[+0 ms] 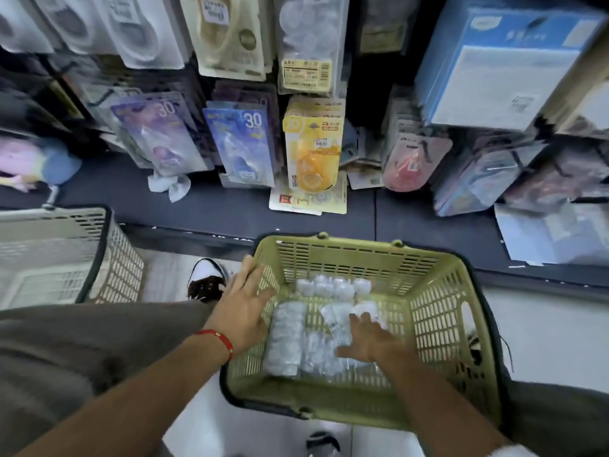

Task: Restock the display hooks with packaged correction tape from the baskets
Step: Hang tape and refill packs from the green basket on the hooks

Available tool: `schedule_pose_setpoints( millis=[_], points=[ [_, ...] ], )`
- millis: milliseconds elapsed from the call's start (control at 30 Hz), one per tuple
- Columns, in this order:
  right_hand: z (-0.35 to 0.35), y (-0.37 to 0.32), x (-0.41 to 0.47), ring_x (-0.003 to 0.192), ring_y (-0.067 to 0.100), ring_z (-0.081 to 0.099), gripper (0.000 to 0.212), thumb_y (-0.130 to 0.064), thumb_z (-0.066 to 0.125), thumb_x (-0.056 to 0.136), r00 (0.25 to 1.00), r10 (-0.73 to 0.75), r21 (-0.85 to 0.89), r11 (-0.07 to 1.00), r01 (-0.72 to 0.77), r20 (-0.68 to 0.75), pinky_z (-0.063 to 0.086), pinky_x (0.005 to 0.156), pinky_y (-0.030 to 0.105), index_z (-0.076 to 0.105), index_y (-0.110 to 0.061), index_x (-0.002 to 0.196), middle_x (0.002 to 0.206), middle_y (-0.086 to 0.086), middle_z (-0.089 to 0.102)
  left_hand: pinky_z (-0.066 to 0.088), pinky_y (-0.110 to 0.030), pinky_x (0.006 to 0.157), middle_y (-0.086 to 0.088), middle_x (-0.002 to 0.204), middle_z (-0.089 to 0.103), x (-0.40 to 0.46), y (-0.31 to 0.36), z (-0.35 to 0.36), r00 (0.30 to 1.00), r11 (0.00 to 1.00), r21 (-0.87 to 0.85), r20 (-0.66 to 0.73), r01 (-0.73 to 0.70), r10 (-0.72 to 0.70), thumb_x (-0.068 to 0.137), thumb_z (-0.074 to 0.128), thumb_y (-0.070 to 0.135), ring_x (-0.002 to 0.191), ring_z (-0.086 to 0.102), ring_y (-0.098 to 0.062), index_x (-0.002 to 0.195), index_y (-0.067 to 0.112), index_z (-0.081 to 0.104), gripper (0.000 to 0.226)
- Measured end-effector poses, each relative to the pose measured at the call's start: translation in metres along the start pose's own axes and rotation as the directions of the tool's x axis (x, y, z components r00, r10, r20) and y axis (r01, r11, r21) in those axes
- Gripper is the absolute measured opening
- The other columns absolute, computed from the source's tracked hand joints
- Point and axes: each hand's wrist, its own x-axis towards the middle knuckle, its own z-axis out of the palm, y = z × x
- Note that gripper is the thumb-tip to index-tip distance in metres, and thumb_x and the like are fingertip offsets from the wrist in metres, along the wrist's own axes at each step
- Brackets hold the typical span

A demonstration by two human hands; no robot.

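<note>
Both hands open: right hand (369, 341) presses clear packets (333, 324) in green basket (438, 311); left hand (244, 305) touches its left rim.

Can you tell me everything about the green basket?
The green basket looks like plastic, with slotted, grid-like walls and a dark rim edge. It sits upright on the pale floor below the display. Clear wrapped packs lie on its bottom. The left hand rests flat over its left rim, and the right hand reaches inside, fingers spread on the packs.

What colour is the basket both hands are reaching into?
Olive green basket with a dark rim, seen clearly in the head view.
</note>
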Motion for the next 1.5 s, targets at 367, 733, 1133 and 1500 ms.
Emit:
schedule_pose_setpoints(
  millis=[367,733,1133,1500],
  points=[
    [0.019,0.028,0.007,0.146,0.045,0.038,0.084,-0.027,0.073,0.095,0.956,0.221,0.393,0.91,-0.132,-0.191,0.045,0.113,0.053,0.02,-0.026,0.16,0.157,0.028,0.038,0.0,-0.065,0.128,-0.01,0.175,0.009,-0.003,0.038,0.015,0.972,0.977,-0.058,-0.104,0.205,-0.21,0.091,0.064,0.026,0.16,-0.018,-0.038,0.144,0.029,0.054,0.054],
    [0.002,0.059,-0.011,0.118,0.027,0.061,0.054,-0.007,0.075,0.089,0.976,0.102,0.67,0.74,0.056,-0.194,0.057,0.095,0.038,0.058,-0.031,0.135,0.137,0.011,0.062,-0.004,-0.052,0.131,-0.003,0.174,0.018,-0.004,0.068,0.021,0.996,0.997,-0.076,-0.094,-0.002,-0.006,0.096,0.059,0.02,0.163,-0.004,-0.026,0.152,0.028,0.046,0.058],
    [-0.06,0.041,-0.039,0.115,0.011,0.068,0.044,-0.053,0.083,0.078,0.964,-0.211,0.839,0.485,0.247,-0.162,0.054,0.104,0.039,0.077,-0.036,0.118,0.124,-0.011,0.074,0.055,-0.036,0.101,-0.005,0.139,0.064,0.023,0.08,0.024,0.973,0.909,-0.38,0.21,0.169,-0.093,0.093,0.078,0.024,0.123,0.063,-0.025,0.137,0.026,0.062,0.047],
    [0.029,0.061,0.008,0.151,0.037,0.024,0.115,-0.037,0.091,0.078,0.966,0.211,0.135,0.972,-0.191,-0.152,0.036,0.121,0.051,0.013,-0.012,0.16,0.161,0.017,0.024,0.064,-0.03,0.061,-0.012,0.117,0.072,0.009,0.059,0.048,0.787,0.364,-0.699,0.524,0.616,-0.326,0.097,0.072,0.005,0.09,0.076,-0.025,0.113,0.013,0.057,0.024]
  ],
)
